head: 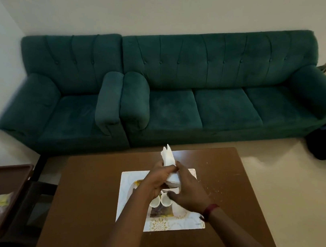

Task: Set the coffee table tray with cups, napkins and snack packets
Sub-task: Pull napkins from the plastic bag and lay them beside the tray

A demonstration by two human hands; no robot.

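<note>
Head camera, coffee table (86, 184): I watch the left hand (156, 181) and right hand (187, 190) both curl round a bundle of napkins (169, 160), held upright above the tray (193, 222), likely to square the sheets before setting them beside the two cups (155, 202) and snack packet (160, 212) already there.

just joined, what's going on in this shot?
A person is setting a tray on the brown coffee table. The left hand and right hand together grip a bundle of white napkins, held up above the tray. Two white cups and a dark snack packet are on the tray. The napkins are not yet set down.
</note>
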